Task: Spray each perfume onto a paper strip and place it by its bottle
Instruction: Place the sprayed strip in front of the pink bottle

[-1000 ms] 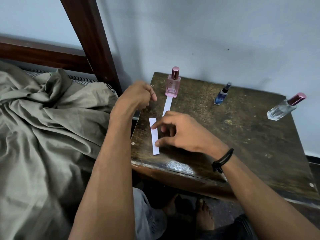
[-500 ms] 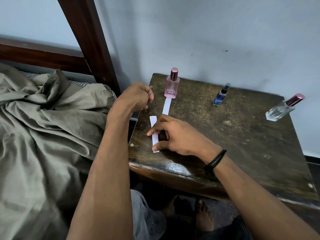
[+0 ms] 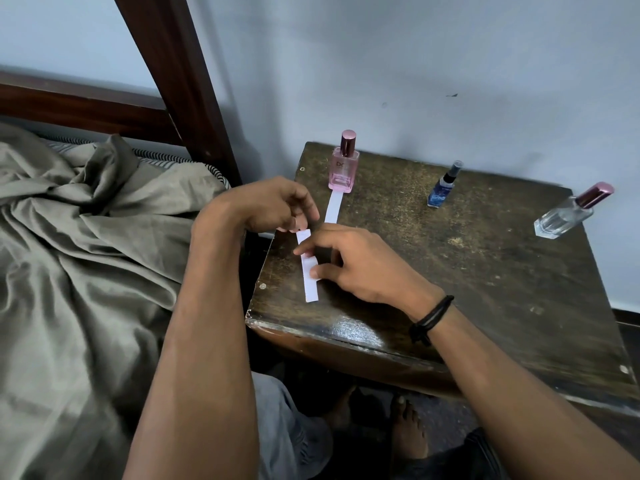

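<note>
A pink perfume bottle (image 3: 343, 166) stands at the far left of the dark wooden table (image 3: 467, 289), with a white paper strip (image 3: 334, 209) lying in front of it. A small blue bottle (image 3: 443, 187) stands mid-back and a clear bottle (image 3: 571, 213) with a rose cap at the far right. Another white paper strip (image 3: 309, 275) lies near the table's left edge. My right hand (image 3: 360, 268) rests on it, forefinger and thumb pressing its middle. My left hand (image 3: 277, 206) touches the strip's far end with its fingertips.
A bed with a crumpled olive sheet (image 3: 86, 254) lies to the left, its dark wooden post (image 3: 180, 81) rising beside the table. The wall stands right behind the bottles. My bare feet (image 3: 405, 431) are under the table's front edge.
My right hand has slid left onto the loose strip. My left hand has come down from beside the pink bottle to the strip's far end, its fingers loosening.
</note>
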A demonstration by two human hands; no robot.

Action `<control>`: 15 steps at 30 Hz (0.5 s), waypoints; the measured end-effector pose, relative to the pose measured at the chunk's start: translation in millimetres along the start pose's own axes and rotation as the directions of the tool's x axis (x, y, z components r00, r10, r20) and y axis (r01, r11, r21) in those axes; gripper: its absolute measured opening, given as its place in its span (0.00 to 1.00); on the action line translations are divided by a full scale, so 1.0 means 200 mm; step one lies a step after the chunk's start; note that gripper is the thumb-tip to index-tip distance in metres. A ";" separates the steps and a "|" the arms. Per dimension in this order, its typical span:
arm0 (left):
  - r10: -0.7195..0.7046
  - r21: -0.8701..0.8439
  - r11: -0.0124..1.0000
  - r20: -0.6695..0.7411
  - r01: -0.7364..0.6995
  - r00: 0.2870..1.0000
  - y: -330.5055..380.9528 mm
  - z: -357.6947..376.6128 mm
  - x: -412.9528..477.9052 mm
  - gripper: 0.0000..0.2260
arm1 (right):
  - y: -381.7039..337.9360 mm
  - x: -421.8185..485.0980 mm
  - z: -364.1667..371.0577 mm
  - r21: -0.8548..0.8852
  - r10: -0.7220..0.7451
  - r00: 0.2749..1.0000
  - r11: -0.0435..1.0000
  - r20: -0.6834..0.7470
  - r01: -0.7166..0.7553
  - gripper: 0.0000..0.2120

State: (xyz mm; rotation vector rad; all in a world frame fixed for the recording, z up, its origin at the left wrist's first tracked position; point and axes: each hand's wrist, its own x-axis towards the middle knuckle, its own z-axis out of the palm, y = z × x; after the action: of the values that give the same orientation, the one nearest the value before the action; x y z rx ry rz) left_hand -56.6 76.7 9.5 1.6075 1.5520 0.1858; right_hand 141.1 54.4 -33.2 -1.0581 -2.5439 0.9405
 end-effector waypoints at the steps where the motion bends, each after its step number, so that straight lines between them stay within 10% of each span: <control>1: -0.005 -0.012 1.000 0.004 0.005 1.000 -0.01 0.00 0.00 0.17 | 0.00 0.00 0.00 0.015 0.013 1.000 1.000 -0.016 -0.012 0.14; 9: 0.011 -0.010 1.000 0.071 -0.010 0.997 -0.03 0.00 -0.01 0.19 | 0.03 0.01 0.00 0.251 0.156 0.976 0.961 -0.152 -0.115 0.08; 15: -0.023 0.054 0.998 0.072 0.019 0.997 -0.01 0.03 0.01 0.19 | 0.03 0.02 -0.05 0.683 0.334 0.921 0.722 -0.201 -0.113 0.12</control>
State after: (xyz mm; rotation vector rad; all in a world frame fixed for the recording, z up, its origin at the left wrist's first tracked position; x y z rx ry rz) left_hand -53.9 75.0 4.0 1.6214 1.5292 0.0744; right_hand 145.2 64.5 -29.5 -1.1674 -1.6181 1.4564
